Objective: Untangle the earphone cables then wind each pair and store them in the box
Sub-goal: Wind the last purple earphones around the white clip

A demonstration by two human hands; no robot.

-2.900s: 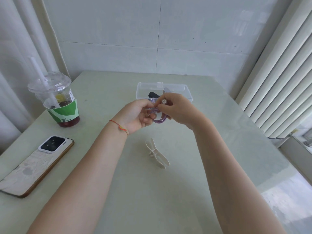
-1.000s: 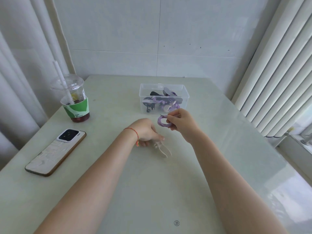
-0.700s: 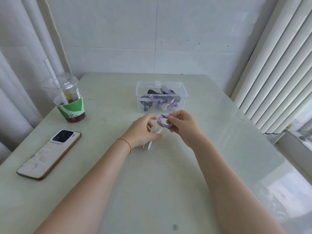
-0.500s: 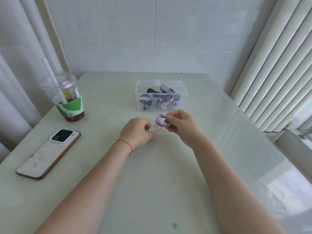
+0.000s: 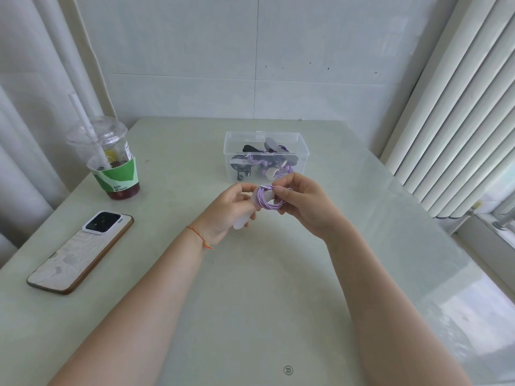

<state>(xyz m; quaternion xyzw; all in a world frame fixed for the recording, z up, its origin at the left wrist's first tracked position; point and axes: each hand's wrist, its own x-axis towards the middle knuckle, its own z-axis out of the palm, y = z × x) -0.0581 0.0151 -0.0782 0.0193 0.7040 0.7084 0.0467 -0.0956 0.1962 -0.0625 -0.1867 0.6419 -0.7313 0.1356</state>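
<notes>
Above the table's middle, the right hand [image 5: 303, 203] pinches a wound purple earphone coil [image 5: 268, 201]; the left hand [image 5: 228, 210] grips a white clip [image 5: 246, 215] touching the coil's left side. The clear box [image 5: 302, 154] sits near, at twelve o'clock, nearer the right hand.

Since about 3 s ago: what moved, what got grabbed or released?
The left hand let go of the purple coil, went down to the table, picked up the white clip and brought it up against the coil, which the right hand holds throughout. The box, cup and phone stayed put.
</notes>
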